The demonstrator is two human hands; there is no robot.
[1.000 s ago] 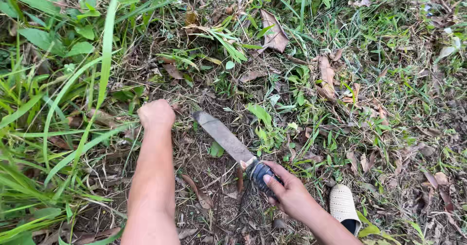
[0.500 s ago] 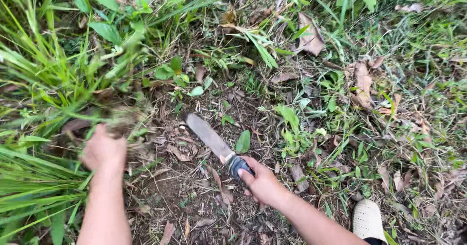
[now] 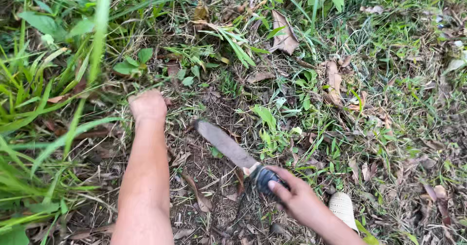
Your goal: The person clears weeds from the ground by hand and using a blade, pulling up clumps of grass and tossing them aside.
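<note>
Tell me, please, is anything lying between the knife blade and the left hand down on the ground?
Nothing solid. Between the knife blade and the left hand there is only bare soil with dry twigs and leaf scraps. The right hand grips the dark handle.

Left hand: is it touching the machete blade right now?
Apart. The head view shows bare soil between the left hand and the machete blade.

Soft, even daylight, no hard shadows; foreground grass blades blurred.

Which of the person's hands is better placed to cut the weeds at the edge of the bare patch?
Right: the right hand already holds the knife by its dark grip, blade pointing toward the weeds. The left hand is a closed fist on the ground.
</note>
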